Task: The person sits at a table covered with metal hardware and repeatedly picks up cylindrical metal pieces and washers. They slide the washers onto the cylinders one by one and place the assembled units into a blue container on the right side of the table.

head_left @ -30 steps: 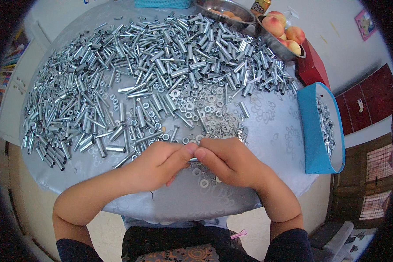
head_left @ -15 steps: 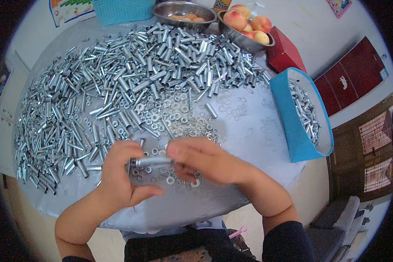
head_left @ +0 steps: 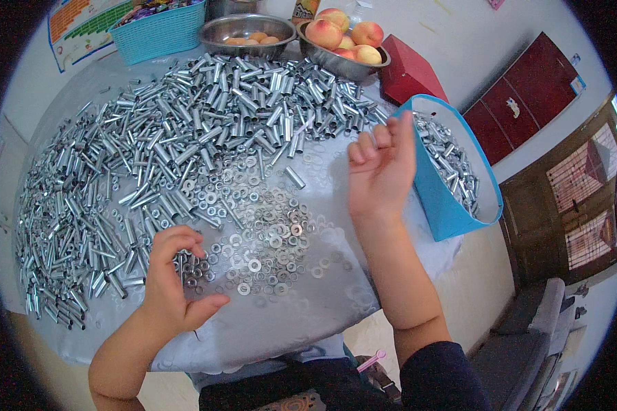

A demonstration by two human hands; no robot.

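My left hand (head_left: 175,277) is over the near part of the table, its thumb and fingers apart in a wide curve with nothing between them. Beneath and beside it lie steel nuts (head_left: 192,281) and flat washers (head_left: 254,265). Raised beside the blue fabric bin (head_left: 435,185), my right hand (head_left: 384,168) has its fingers curled in and its thumb upright. Whatever it holds is hidden behind the fingers. Metal sleeves and bolts (head_left: 449,161) partly fill that bin. A large heap of metal sleeves (head_left: 247,103) spreads across the far and left table.
At the back stand a light-blue basket (head_left: 158,31), a steel bowl with brown eggs (head_left: 212,46), a bowl of peaches (head_left: 343,65) and a red box (head_left: 411,72). A single sleeve (head_left: 295,177) lies apart from the heap on the silvery tablecloth (head_left: 322,301).
My right hand has moved right and away from me, to beside the blue bin. The sleeve that was between my hands no longer shows there. My left hand remains nearby, held open.
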